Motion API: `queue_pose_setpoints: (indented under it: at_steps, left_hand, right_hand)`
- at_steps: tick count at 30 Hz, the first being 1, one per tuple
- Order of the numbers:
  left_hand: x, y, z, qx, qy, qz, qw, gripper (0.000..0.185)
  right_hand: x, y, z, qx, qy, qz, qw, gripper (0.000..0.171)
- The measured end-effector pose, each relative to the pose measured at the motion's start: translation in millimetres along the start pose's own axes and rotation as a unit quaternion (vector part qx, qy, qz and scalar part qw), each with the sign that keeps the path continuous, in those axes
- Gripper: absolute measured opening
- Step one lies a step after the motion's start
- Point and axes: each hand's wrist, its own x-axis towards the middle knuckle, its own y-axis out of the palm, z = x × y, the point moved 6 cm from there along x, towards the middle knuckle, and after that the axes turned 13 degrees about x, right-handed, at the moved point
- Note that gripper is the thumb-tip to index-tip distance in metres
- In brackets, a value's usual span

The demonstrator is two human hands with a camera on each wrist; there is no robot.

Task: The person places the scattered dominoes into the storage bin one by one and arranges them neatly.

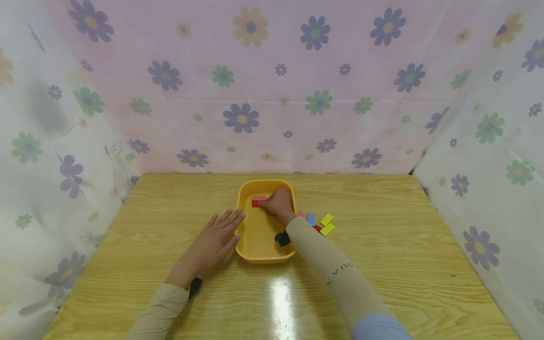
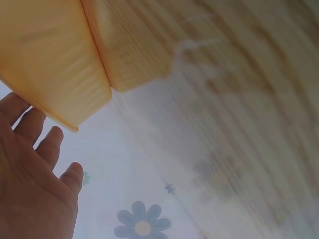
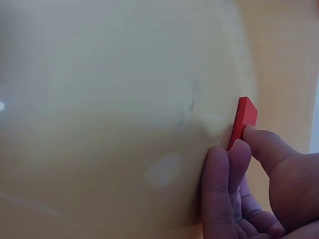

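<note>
A yellow plastic tub (image 1: pixel 259 248) stands on the wooden table. Inside it, at the far end, my right hand (image 1: pixel 279 204) pinches a flat red block (image 1: pixel 255 204) between thumb and fingers. The right wrist view shows this red block (image 3: pixel 244 117) tilted up near the tub's wall. A pink block (image 1: pixel 258 198) lies right behind the red one in the head view. My left hand (image 1: pixel 216 238) is spread with its fingers fairly straight, fingertips at the tub's left rim. In the left wrist view, those fingers (image 2: pixel 50 147) reach the tub's outer edge (image 2: pixel 60 121).
Right of the tub lie several small flat blocks: yellow ones (image 1: pixel 327 229), a blue one (image 1: pixel 311 219), a red one (image 1: pixel 317 228) and a pink one (image 1: pixel 300 214), partly behind my right arm. A flower-patterned curtain (image 1: pixel 272 94) surrounds the table's back and sides.
</note>
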Motion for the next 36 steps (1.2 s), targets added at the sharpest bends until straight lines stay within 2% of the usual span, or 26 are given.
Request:
queue_pose_setpoints:
  at_steps: [12, 17, 20, 22, 26, 31, 36]
  left_hand:
    - [0.9, -2.1, -1.7, 0.003, 0.001, -0.001, 1.0000, 0.058]
    - [0.6, -2.1, -0.8, 0.001, 0.000, 0.000, 1.0000, 0.058]
    - [0.4, -0.8, -0.2, 0.006, 0.001, 0.003, 1.0000, 0.059]
    - [0.3, -0.1, -0.1, 0.008, 0.000, 0.005, 1.0000, 0.059]
    - [0.8, 0.2, -1.2, 0.004, -0.002, 0.009, 0.9999, 0.059]
    - [1.6, 0.4, -2.1, 0.010, -0.001, 0.011, 0.9999, 0.059]
    - [2.1, -1.2, -3.4, 0.009, 0.004, 0.006, 0.9999, 0.059]
  right_hand:
    - [2.4, 1.6, -1.1, -0.007, -0.012, 0.007, 1.000, 0.031]
    - [3.1, -0.2, 2.0, -0.019, -0.031, 0.009, 0.999, 0.041]
    - [1.9, -2.0, 4.2, -0.033, -0.027, 0.017, 0.999, 0.049]
    - [-0.4, -4.0, 6.5, -0.032, -0.021, 0.031, 0.999, 0.049]
    - [-13.7, -14.6, 20.6, -0.003, -0.039, 0.069, 0.997, 0.038]
    - [-39.9, -40.2, 41.7, 0.073, -0.090, 0.108, 0.987, 0.041]
    - [-61.2, -66.7, 34.1, 0.150, -0.126, 0.124, 0.973, 0.035]
